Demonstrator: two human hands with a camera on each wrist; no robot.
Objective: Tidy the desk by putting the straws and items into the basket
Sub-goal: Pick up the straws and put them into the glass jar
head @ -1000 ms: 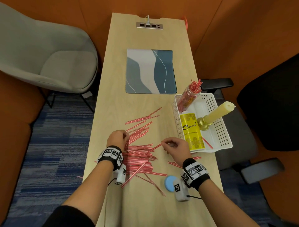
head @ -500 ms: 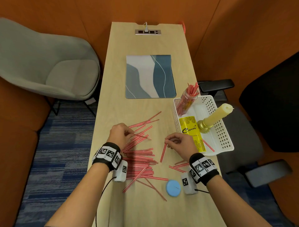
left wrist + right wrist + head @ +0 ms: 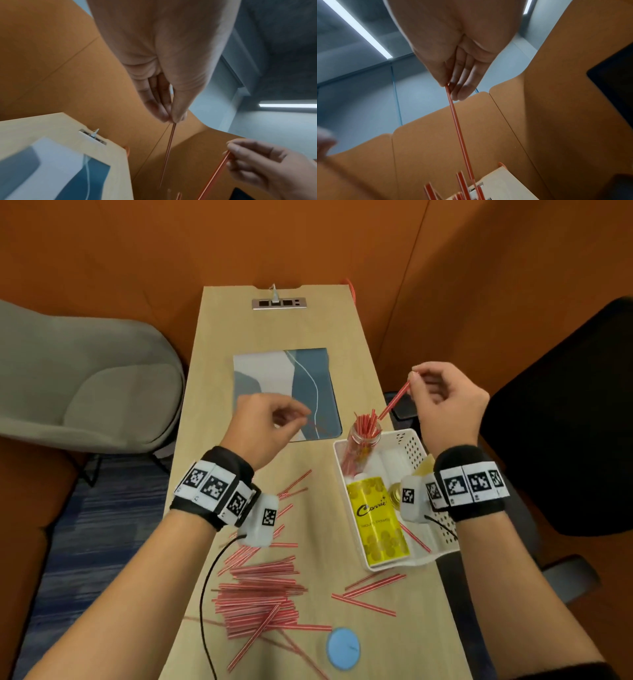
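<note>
My right hand (image 3: 416, 378) is raised above the far end of the white basket (image 3: 411, 440) and pinches one red striped straw (image 3: 394, 402) by its top; the straw's lower end hangs just over a glass jar (image 3: 364, 440) full of straws (image 3: 462, 180). My left hand (image 3: 301, 414) is lifted over the desk mat and pinches another straw (image 3: 169, 151), blurred in the head view. A big pile of straws (image 3: 260, 587) lies on the desk near me. In the basket are a yellow bottle (image 3: 376, 522) and a candle holder, mostly hidden by my right wrist.
A blue and white mat (image 3: 284, 392) lies mid-desk, a power strip (image 3: 279, 302) at the far end. A blue round lid (image 3: 342, 648) sits near the front edge. A grey armchair (image 3: 85, 385) stands left, a black office chair (image 3: 565, 412) right. Orange walls enclose the desk.
Both hands have risen from the straw pile, each carrying a straw. The right hand moved up and right over the jar; the left moved forward over the mat.
</note>
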